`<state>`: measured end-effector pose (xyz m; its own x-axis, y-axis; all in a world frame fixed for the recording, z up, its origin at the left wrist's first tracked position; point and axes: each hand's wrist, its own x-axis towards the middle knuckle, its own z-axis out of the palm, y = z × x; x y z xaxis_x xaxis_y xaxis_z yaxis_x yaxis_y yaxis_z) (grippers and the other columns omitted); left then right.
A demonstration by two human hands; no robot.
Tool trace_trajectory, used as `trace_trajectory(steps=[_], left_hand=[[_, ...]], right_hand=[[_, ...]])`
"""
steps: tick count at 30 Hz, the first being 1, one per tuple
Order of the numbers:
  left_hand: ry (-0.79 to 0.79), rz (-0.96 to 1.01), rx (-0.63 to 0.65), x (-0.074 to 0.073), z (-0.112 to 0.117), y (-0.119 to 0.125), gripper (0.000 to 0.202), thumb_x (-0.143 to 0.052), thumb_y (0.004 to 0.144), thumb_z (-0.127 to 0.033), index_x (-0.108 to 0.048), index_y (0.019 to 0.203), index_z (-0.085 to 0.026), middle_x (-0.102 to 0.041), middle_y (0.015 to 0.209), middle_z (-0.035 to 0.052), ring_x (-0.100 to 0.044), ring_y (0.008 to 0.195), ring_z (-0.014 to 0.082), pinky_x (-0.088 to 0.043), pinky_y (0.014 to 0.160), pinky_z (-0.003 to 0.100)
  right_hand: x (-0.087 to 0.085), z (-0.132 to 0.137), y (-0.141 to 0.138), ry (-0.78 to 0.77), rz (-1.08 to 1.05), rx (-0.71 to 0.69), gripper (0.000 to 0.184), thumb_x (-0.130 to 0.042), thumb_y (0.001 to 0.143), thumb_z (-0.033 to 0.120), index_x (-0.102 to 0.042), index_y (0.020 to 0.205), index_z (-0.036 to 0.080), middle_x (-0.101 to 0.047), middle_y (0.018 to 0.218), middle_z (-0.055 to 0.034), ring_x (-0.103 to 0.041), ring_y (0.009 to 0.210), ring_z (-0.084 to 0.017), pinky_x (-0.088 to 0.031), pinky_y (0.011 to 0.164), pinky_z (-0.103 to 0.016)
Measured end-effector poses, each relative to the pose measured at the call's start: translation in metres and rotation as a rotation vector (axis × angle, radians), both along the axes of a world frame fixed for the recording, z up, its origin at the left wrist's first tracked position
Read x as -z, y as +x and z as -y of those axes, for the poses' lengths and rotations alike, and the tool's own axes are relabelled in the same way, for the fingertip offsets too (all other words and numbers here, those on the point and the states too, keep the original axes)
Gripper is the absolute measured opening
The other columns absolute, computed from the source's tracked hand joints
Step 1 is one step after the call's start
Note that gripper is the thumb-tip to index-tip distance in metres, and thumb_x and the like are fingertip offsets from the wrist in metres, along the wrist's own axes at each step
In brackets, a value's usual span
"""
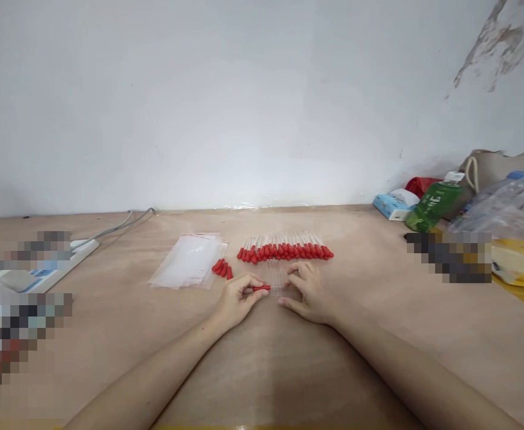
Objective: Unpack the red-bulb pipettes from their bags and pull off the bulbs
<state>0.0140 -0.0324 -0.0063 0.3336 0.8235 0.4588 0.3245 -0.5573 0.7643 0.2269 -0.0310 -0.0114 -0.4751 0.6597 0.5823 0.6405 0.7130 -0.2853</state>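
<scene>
My left hand [240, 297] pinches a red rubber dropper bulb [262, 288] between thumb and fingers, its end pointing right. Opposite it, my right hand [309, 291] is open, thumb and fingers apart, beside several clear glass tubes [274, 272] lying on the table between the hands. Whether its fingertips touch a tube is hard to make out. Loose red bulbs [221, 268] lie just beyond my left hand. Behind both hands, a row of glass droppers with red bulbs [284, 251] lies side by side, bulbs toward me.
Clear plastic bags [190, 263] lie stacked left of the bulbs. A white power strip [64, 266] with a grey cable sits farther left. At the right are a tissue pack [394, 205], a green bottle [435, 203] and plastic bags [508, 209]. A wall [244, 107] bounds the table's back.
</scene>
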Motion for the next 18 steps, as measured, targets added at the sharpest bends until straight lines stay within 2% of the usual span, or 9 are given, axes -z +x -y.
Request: trace_trajectory(steps=[5,10,14,18], left_hand=[[-0.065,0.065,-0.012,0.0039,-0.0039,-0.0005,0.014,-0.063,0.073,-0.028,-0.058,0.075,-0.015,-0.063,0.087,0.0056,-0.061,0.081,0.0149,-0.052,0.067,0.025],[-0.116,0.126,-0.008,0.0041,-0.0034,0.0,0.017,-0.064,0.072,-0.03,-0.058,0.075,-0.015,-0.063,0.086,0.0064,-0.061,0.079,0.0155,-0.051,0.067,0.026],[-0.088,0.07,-0.011,0.0014,-0.0019,-0.0008,0.017,-0.062,0.074,-0.032,-0.058,0.078,-0.015,-0.063,0.085,0.0056,-0.06,0.079,0.0154,-0.05,0.067,0.026],[0.027,-0.168,-0.058,-0.0026,-0.0005,-0.0027,0.018,-0.056,0.079,-0.033,-0.061,0.09,-0.019,-0.065,0.083,0.0027,-0.057,0.07,0.0134,-0.045,0.063,0.026]], right_hand=[[0.0019,-0.0039,0.0011,-0.093,-0.087,-0.12,0.013,-0.057,0.077,0.03,-0.055,0.08,0.018,-0.046,0.099,-0.0087,-0.046,0.094,-0.019,-0.042,0.079,-0.034],[0.0014,-0.005,0.0028,-0.034,-0.126,-0.115,0.019,-0.059,0.075,0.036,-0.059,0.085,0.02,-0.049,0.104,-0.0094,-0.046,0.099,-0.021,-0.04,0.082,-0.037],[0.0006,-0.0051,0.0019,0.012,-0.031,-0.065,0.02,-0.05,0.083,0.037,-0.062,0.09,0.023,-0.059,0.079,-0.0039,-0.05,0.083,-0.017,-0.035,0.082,-0.037],[-0.0034,-0.0015,0.0005,0.037,0.039,-0.052,0.024,-0.042,0.088,0.031,-0.063,0.096,0.023,-0.059,0.065,-0.0013,-0.048,0.071,-0.014,-0.031,0.081,-0.035]])
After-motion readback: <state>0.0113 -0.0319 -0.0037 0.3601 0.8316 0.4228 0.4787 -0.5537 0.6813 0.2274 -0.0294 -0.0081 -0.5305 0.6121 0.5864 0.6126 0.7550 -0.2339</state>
